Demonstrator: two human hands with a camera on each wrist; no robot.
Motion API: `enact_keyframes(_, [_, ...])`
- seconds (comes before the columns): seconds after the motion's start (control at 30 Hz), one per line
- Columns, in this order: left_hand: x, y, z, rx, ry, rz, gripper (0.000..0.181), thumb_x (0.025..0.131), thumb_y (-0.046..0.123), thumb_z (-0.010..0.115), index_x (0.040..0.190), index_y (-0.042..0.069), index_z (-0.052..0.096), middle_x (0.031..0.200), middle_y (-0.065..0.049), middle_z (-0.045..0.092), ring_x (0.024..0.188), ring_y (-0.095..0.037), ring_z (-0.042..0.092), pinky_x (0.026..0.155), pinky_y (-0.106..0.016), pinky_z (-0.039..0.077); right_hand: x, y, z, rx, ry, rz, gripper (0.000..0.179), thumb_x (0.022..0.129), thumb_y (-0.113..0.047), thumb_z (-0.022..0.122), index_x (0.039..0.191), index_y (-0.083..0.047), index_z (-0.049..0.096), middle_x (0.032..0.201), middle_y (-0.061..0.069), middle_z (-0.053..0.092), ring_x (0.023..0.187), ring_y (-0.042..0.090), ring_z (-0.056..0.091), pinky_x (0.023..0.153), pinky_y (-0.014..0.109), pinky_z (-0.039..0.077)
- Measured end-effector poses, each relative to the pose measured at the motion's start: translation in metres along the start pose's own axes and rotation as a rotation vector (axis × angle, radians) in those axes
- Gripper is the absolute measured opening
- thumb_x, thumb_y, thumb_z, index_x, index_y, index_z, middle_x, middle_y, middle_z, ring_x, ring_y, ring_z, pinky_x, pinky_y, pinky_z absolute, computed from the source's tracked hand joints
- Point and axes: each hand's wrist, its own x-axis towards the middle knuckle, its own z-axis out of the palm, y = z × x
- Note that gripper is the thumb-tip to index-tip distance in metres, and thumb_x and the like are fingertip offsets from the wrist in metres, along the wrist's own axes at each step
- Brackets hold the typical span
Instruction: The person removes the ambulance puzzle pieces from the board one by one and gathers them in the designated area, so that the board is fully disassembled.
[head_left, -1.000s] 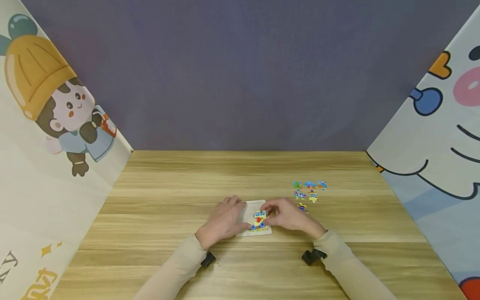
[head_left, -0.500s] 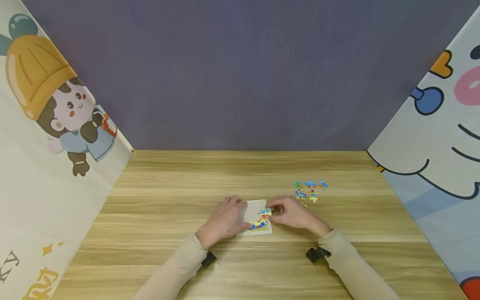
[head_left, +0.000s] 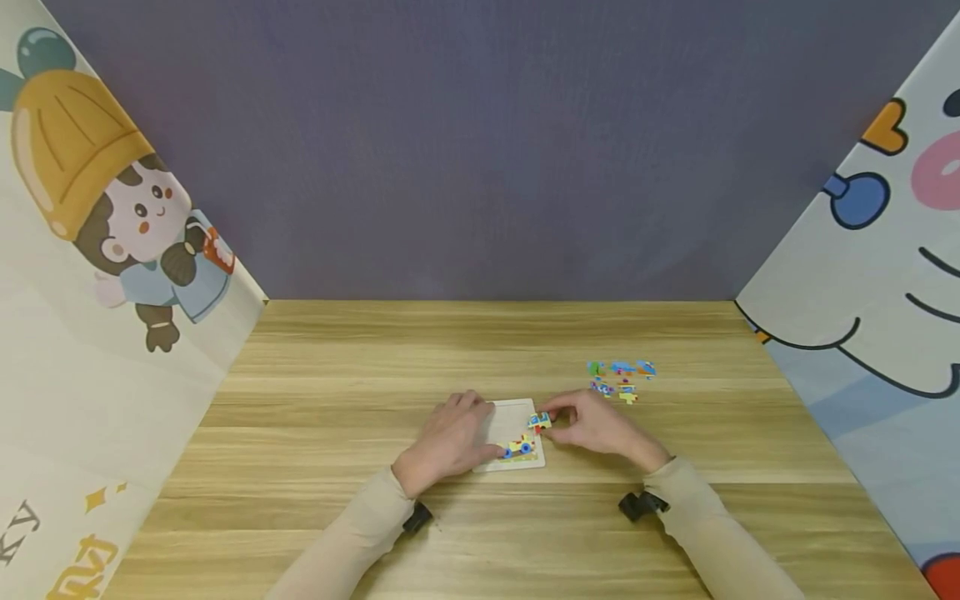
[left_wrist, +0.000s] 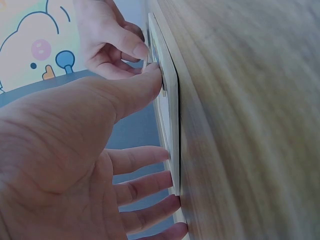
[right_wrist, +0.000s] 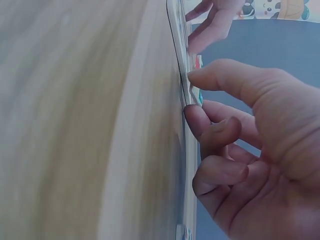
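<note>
A pale puzzle tray (head_left: 512, 410) lies on the table between both hands. My left hand (head_left: 453, 437) rests on its left side with the fingers fairly straight, and the thumb presses near the joined puzzle pieces (head_left: 521, 448) along its lower edge. Those pieces show blue wheels on yellow. At the tray's right rim my right hand (head_left: 596, 423) pinches a puzzle piece (head_left: 539, 422) with a small blue-windowed vehicle cab between thumb and index finger. In the right wrist view that piece (right_wrist: 197, 92) is seen edge-on, its other fingers curled beneath.
Several loose colourful puzzle pieces (head_left: 621, 367) lie on the wooden table (head_left: 360, 358) behind and right of the right hand. A dark wall panel (head_left: 480, 167) stands at the back, with printed panels on both sides.
My right hand has slid rightward with the pinched puzzle piece, from over the tray's pieces to its right rim. The left hand stays put.
</note>
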Motion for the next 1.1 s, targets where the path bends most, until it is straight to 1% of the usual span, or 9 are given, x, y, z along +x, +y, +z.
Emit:
enact_keyframes(0.17, [0.000,0.000,0.000,-0.005,-0.006,0.002,0.075,0.093,0.054,0.079,0.147,0.006,0.062,0.147,-0.015,0.059,0.137,-0.038,0.055,0.113,-0.058,0.052,-0.002,0.005,-0.006,-0.031,0.032,-0.005,0.035,0.087,-0.017,0.086,0.121,-0.011,0.080,0.100,-0.003,0.076,0.062,0.004,0.053,0.055,0.021,0.047])
enact_keyframes(0.3, [-0.001,0.000,0.000,-0.001,-0.003,0.005,0.075,0.092,0.054,0.079,0.147,0.005,0.062,0.147,-0.015,0.059,0.137,-0.038,0.055,0.113,-0.057,0.052,-0.004,0.011,-0.011,-0.046,0.066,-0.002,0.037,0.088,-0.016,0.085,0.124,-0.011,0.079,0.110,0.002,0.077,0.061,0.005,0.052,0.055,0.022,0.047])
enact_keyframes(0.4, [0.000,0.000,0.000,0.002,-0.001,0.005,0.076,0.092,0.055,0.079,0.146,0.005,0.062,0.147,-0.015,0.059,0.137,-0.038,0.055,0.113,-0.057,0.052,-0.007,0.016,-0.016,-0.040,0.077,0.014,0.037,0.090,-0.016,0.084,0.126,-0.012,0.078,0.117,0.005,0.077,0.059,0.006,0.051,0.054,0.024,0.046])
enact_keyframes(0.53, [0.000,0.000,0.001,0.003,-0.001,0.005,0.076,0.092,0.055,0.079,0.146,0.005,0.062,0.147,-0.015,0.059,0.137,-0.038,0.055,0.113,-0.058,0.052,-0.011,0.022,-0.021,-0.024,0.088,0.037,0.036,0.090,-0.016,0.083,0.126,-0.013,0.078,0.110,0.002,0.076,0.058,0.005,0.049,0.051,0.023,0.044])
enact_keyframes(0.63, [0.000,0.000,0.001,0.001,0.002,0.008,0.076,0.092,0.055,0.079,0.146,0.005,0.062,0.147,-0.016,0.060,0.136,-0.038,0.055,0.112,-0.058,0.052,-0.013,0.026,-0.025,0.001,0.101,0.043,0.036,0.090,-0.014,0.083,0.125,-0.010,0.078,0.105,0.002,0.076,0.056,0.004,0.048,0.049,0.021,0.041])
enact_keyframes(0.7, [0.000,0.000,0.001,-0.001,0.004,0.010,0.075,0.092,0.055,0.079,0.146,0.005,0.063,0.147,-0.016,0.060,0.136,-0.038,0.055,0.112,-0.058,0.052,-0.015,0.029,-0.028,0.012,0.109,0.047,0.037,0.090,-0.013,0.082,0.126,-0.008,0.077,0.105,0.002,0.076,0.055,0.003,0.046,0.048,0.021,0.040])
enact_keyframes(0.8, [0.000,0.000,0.000,-0.004,0.003,0.011,0.075,0.092,0.054,0.079,0.146,0.005,0.063,0.147,-0.016,0.059,0.137,-0.039,0.055,0.112,-0.058,0.052,-0.018,0.034,-0.032,-0.001,0.133,0.055,0.038,0.090,-0.014,0.082,0.127,-0.007,0.077,0.106,0.004,0.076,0.055,0.003,0.045,0.047,0.021,0.039])
enact_keyframes(1.0, [-0.001,0.000,0.000,-0.004,0.001,0.011,0.074,0.093,0.054,0.078,0.146,0.005,0.062,0.147,-0.016,0.059,0.137,-0.038,0.055,0.112,-0.058,0.052,-0.024,0.042,-0.041,-0.043,0.201,0.066,0.039,0.089,-0.014,0.082,0.127,-0.005,0.077,0.113,0.010,0.076,0.061,0.005,0.048,0.051,0.022,0.042])
enact_keyframes(1.1, [-0.001,0.000,0.000,-0.003,0.002,0.011,0.074,0.093,0.054,0.078,0.146,0.005,0.062,0.147,-0.016,0.059,0.137,-0.038,0.055,0.112,-0.058,0.052,-0.027,0.045,-0.045,-0.035,0.215,0.081,0.040,0.090,-0.013,0.082,0.129,-0.004,0.076,0.111,0.010,0.074,0.059,0.005,0.046,0.051,0.022,0.040])
